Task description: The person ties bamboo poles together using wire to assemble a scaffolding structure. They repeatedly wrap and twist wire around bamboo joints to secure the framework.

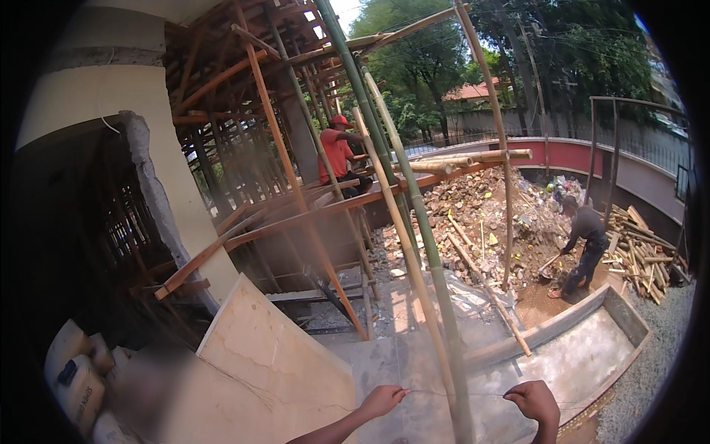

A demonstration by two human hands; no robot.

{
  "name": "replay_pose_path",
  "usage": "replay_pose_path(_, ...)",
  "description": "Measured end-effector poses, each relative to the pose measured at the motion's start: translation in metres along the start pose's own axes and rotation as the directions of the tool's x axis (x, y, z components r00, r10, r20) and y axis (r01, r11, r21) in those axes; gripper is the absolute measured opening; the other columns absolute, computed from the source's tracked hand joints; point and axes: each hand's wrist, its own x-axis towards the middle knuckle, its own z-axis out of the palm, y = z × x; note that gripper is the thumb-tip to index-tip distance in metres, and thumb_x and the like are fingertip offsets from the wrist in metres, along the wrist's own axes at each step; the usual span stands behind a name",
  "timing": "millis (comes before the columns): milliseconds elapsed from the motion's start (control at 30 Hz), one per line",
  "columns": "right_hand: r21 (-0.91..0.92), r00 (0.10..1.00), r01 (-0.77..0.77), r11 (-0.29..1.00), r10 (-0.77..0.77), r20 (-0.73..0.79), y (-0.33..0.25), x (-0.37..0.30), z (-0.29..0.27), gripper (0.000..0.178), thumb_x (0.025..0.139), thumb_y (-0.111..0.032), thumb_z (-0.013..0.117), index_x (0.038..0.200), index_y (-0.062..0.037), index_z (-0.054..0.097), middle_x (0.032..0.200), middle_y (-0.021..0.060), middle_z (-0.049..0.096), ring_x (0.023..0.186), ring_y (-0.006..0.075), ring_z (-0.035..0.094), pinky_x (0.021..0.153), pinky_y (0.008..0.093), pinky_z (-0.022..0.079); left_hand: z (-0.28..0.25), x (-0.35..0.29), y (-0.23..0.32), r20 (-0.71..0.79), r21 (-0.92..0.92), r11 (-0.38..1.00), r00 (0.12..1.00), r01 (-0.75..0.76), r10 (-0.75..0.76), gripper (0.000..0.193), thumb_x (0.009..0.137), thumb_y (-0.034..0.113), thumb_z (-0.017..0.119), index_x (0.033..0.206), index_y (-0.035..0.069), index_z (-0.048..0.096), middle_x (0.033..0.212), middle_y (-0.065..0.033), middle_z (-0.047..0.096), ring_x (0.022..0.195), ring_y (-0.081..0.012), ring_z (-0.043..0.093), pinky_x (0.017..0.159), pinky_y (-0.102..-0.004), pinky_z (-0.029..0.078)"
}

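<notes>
Two bare hands pinch one thin pale string [457, 393], pulled taut between them. The left hand [382, 401] has its fingers closed on one end, and the right hand [534, 402] grips the other, well apart from it. The string crosses a tall green bamboo pole [436, 277] that rises between the hands. Below them lies a grey concrete slab [577, 359] with a raised rim. Left of the left hand leans a flat beige plywood sheet [266, 355], with pale cement sacks [74, 385] farther left. Beyond the hands, a person in dark clothes [584, 248] digs with a shovel at a heap of broken rubble [488, 214], near stacked scrap timber [640, 251]. Farther off, a person in a red shirt and red cap [336, 152] stands on rough wooden scaffolding [296, 200].
</notes>
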Motion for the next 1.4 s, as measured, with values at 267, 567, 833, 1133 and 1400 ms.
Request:
replay_pose_path(267, 0.011, 0.981, 0.024, 1.0, -0.026, 0.194, -0.026, -0.005, -0.004, 0.016, 0.086, -0.027, 0.071, 0.092, -0.0139, 0.078, 0.085, 0.0096, 0.073, 0.079, 0.0308, 0.069, 0.073, 0.0353, 0.054, 0.004, -0.001, -0.002, -0.031, 0.222, 0.968, 0.994, 0.113, -0.109, 0.041, 0.098, 0.044, 0.055, 0.09, 0.007, 0.069, 0.083, -0.0195, 0.068, 0.079, -0.041, 0.064, 0.069, -0.048, 0.05)
replay_pose_path(567, -0.03, 0.997, 0.075, 0.997, -0.074, 0.03, -0.017, -0.004, -0.036, 0.013, 0.081, -0.022, 0.074, 0.088, -0.011, 0.077, 0.079, 0.0117, 0.071, 0.073, 0.0306, 0.068, 0.068, 0.0349, 0.053, 0.019, -0.018, -0.039, 0.17, 0.196, 0.922, 0.937, -0.335, 0.305, 0.028, 0.101, 0.037, 0.051, 0.101, 0.013, 0.065, 0.077, -0.0172, 0.065, 0.072, -0.0396, 0.063, 0.066, -0.0483, 0.05)
replay_pose_path(833, 0.034, 0.986, 0.0, 0.999, 0.006, -0.164, 0.006, -0.006, -0.068, 0.008, 0.078, -0.01, 0.075, 0.083, -0.0043, 0.076, 0.079, 0.0145, 0.072, 0.072, 0.0289, 0.069, 0.068, 0.0345, 0.053, 0.006, -0.031, -0.039, 0.205, 0.139, 0.951, 0.948, -0.275, 0.244, 0.028, 0.102, 0.037, 0.049, 0.101, 0.013, 0.064, 0.079, -0.016, 0.065, 0.07, -0.0391, 0.063, 0.065, -0.049, 0.05)
replay_pose_path(1133, 0.043, 0.989, 0.036, 0.998, -0.029, -0.144, 0.002, 0.024, -0.038, 0.01, 0.078, -0.015, 0.075, 0.085, -0.0074, 0.077, 0.079, 0.0131, 0.072, 0.073, 0.0297, 0.068, 0.068, 0.0359, 0.053, -0.026, -0.038, -0.052, 0.194, 0.141, 0.99, 0.981, -0.004, -0.024, 0.034, 0.101, 0.039, 0.051, 0.101, 0.008, 0.064, 0.086, -0.0197, 0.066, 0.08, -0.0409, 0.064, 0.073, -0.0486, 0.05)
replay_pose_path(1400, -0.089, 0.979, -0.032, 0.996, 0.049, 0.196, -0.024, 0.06, 0.101, 0.022, 0.088, -0.037, 0.066, 0.094, -0.0184, 0.077, 0.089, 0.0081, 0.073, 0.083, 0.0307, 0.068, 0.075, 0.0402, 0.054, -0.035, -0.07, -0.03, 0.462, -0.412, 0.785, 0.849, 0.462, -0.257, 0.041, 0.094, 0.033, 0.062, 0.128, 0.009, 0.061, 0.132, -0.0165, 0.057, 0.124, -0.0301, 0.051, 0.101, -0.0438, 0.043)
